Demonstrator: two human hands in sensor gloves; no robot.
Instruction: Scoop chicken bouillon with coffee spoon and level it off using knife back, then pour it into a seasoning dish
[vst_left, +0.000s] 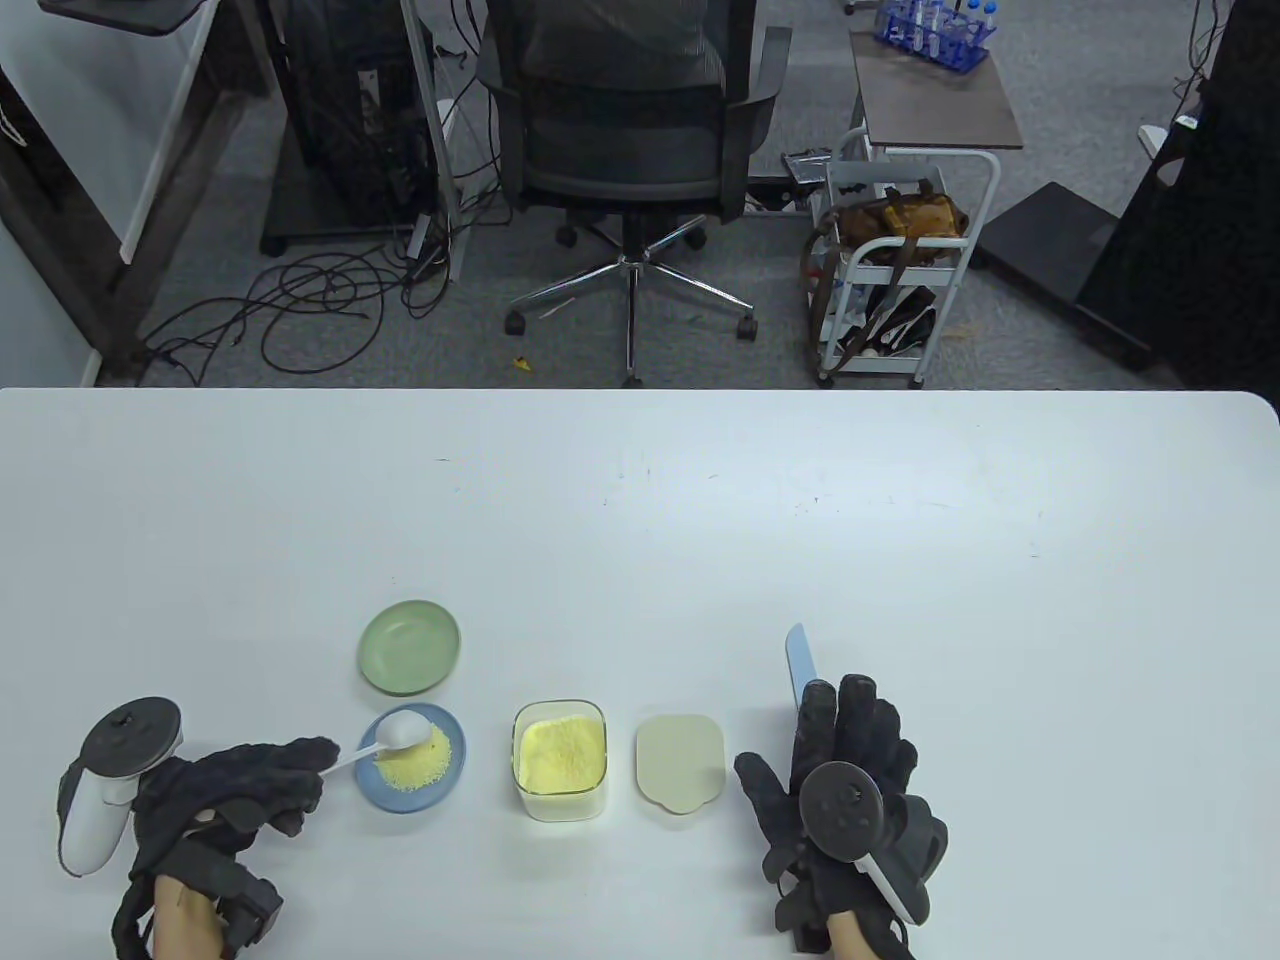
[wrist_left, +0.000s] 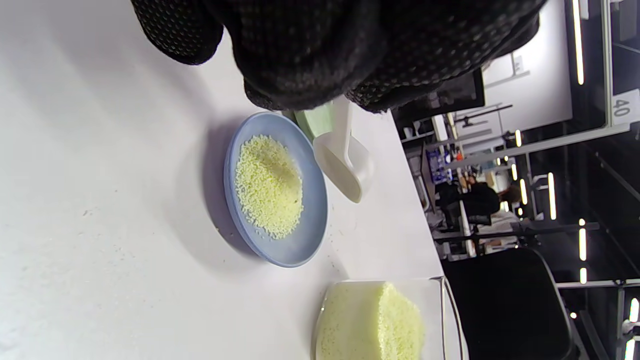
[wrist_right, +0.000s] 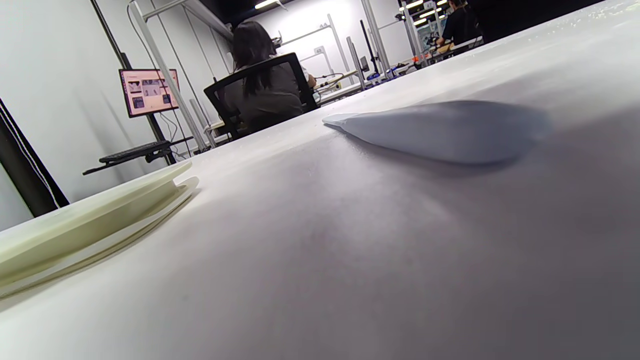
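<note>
The white table (vst_left: 640, 520) carries everything, with both gloved hands at its near edge. The right hand (vst_left: 850, 790) lies flat on the surface, fingers straight and relaxed, gripping nothing; the pale blue knife (vst_left: 799, 662) lies on the table under its fingertips, the blade tip poking out beyond them. Just to the left of this hand sits the cream lid (vst_left: 681, 762), and past that the clear container of yellow chicken bouillon (vst_left: 560, 752).

The left hand (vst_left: 235, 800) is curled round the handle of the white coffee spoon (vst_left: 395, 735) — pinching it so the bowl reaches out to the hand's right, over the far rim of the blue seasoning dish (vst_left: 448, 775). In the left wrist view the spoon bowl looks empty, while a heap of yellow granules lies in the dish. Beyond the blue dish, further from the hand, rests an empty green dish (vst_left: 410, 647) — just beside it, not touching.
</note>
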